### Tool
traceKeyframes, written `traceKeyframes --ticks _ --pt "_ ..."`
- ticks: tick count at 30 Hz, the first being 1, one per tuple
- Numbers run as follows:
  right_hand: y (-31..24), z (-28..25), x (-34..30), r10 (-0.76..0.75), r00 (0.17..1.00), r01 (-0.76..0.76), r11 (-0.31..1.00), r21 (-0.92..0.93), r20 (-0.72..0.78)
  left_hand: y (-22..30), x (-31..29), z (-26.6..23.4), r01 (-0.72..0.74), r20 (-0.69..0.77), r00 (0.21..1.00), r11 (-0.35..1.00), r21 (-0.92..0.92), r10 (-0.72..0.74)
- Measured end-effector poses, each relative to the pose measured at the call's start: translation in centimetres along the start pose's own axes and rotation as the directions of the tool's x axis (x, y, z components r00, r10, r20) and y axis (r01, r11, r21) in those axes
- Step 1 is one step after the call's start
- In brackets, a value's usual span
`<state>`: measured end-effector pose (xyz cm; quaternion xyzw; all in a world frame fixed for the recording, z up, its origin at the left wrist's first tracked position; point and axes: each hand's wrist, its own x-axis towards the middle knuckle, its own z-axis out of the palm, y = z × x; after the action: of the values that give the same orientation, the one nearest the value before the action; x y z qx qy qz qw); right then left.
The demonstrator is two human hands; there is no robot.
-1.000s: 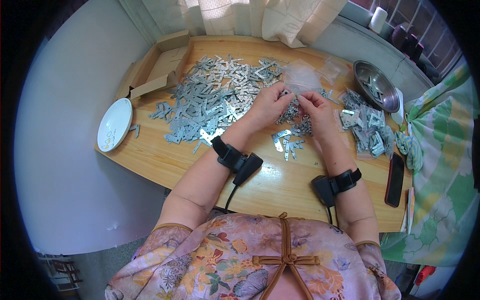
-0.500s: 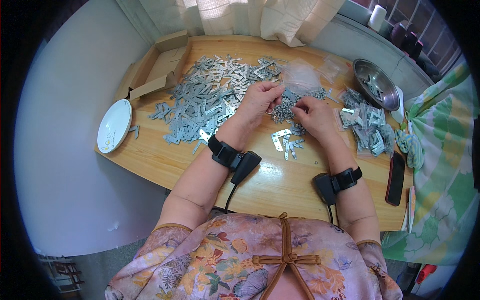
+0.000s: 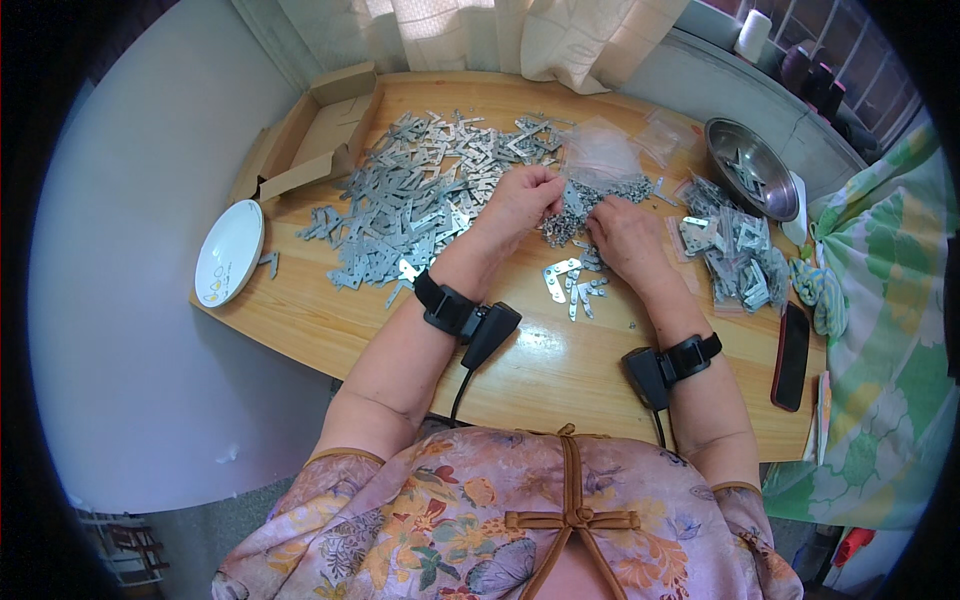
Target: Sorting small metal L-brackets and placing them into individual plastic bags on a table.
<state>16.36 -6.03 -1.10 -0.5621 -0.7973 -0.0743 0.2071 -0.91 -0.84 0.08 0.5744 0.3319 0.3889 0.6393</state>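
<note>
Fastener pile [image 3: 567, 226], loose small metal bits, sits on the counter [image 3: 520, 375] between both hands, just right of the big heap of flat brackets [image 3: 425, 205]. From my end: right hand [image 3: 628, 238] is palm-down at the pile's right edge, fingers bent toward it, tips partly hidden; I can't tell if it's gripping anything. Left hand [image 3: 523, 203] is over the pile's left side, fingers curled, thumb near forefinger; can't confirm closed or holding a part. Nearer the body, a small group of L-shaped brackets [image 3: 560, 280] lies apart from the heap, round bits on some. Clear bags [image 3: 600, 150] lie behind the pile, filled bags [image 3: 745, 265] to the right, below the steel bowl [image 3: 715, 140]. My read: step in hand is picking small bits with the right. Next move calls for a clean fingertip pinch on one bit, left hand steady, without scattering the pile.
</note>
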Motion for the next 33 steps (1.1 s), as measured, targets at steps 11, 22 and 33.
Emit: traceKeyframes --ticks 11,22,33 --pt "0.9 0.9 0.2 0.269 0.922 -0.092 0.851 0.518 -0.279 0.7 -0.7 1.7 -0.098 -0.044 0.994 0.988 0.116 0.104" --pt "-0.3 -0.2 0.6 0.376 0.892 -0.005 0.562 0.827 -0.250 0.3 -0.5 1.3 0.052 0.048 0.998 0.995 -0.080 -0.048" --pt "-0.3 -0.7 0.5 0.387 0.887 -0.031 0.594 0.804 -0.252 0.3 -0.6 1.1 0.023 -0.009 1.000 1.000 -0.017 -0.023"
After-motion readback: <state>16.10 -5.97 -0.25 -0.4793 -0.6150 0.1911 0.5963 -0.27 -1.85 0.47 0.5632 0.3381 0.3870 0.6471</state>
